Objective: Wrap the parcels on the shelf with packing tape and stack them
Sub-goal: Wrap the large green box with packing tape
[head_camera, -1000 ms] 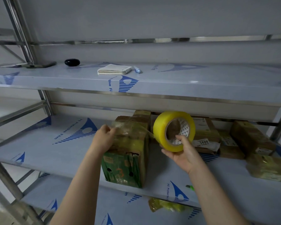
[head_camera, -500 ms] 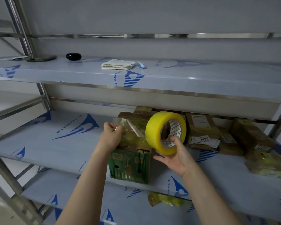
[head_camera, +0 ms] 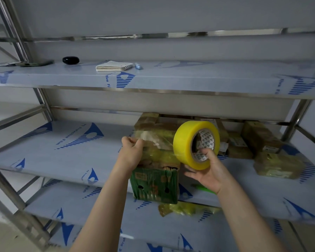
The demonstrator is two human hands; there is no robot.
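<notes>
A green cardboard parcel (head_camera: 155,186) stands at the front edge of the middle shelf (head_camera: 62,153), partly covered in clear yellowish tape. My left hand (head_camera: 132,151) pinches the loose end of the tape at the parcel's top left. My right hand (head_camera: 207,170) holds a big yellow tape roll (head_camera: 187,142) just right of the parcel, thumb inside the core. A stretch of tape runs from the roll across the parcel's top to my left hand. Several brown taped parcels (head_camera: 258,137) lie behind and to the right on the same shelf.
The upper shelf carries a notebook (head_camera: 113,66), a pen (head_camera: 138,66), a black oval object (head_camera: 70,60) and a phone (head_camera: 35,63). A crumpled yellow wad (head_camera: 182,209) lies on the lower shelf. Steel uprights frame both sides.
The tape roll and my right hand have shifted slightly left toward the parcel. My left hand keeps its pinch on the tape end. The view has drifted a little.
</notes>
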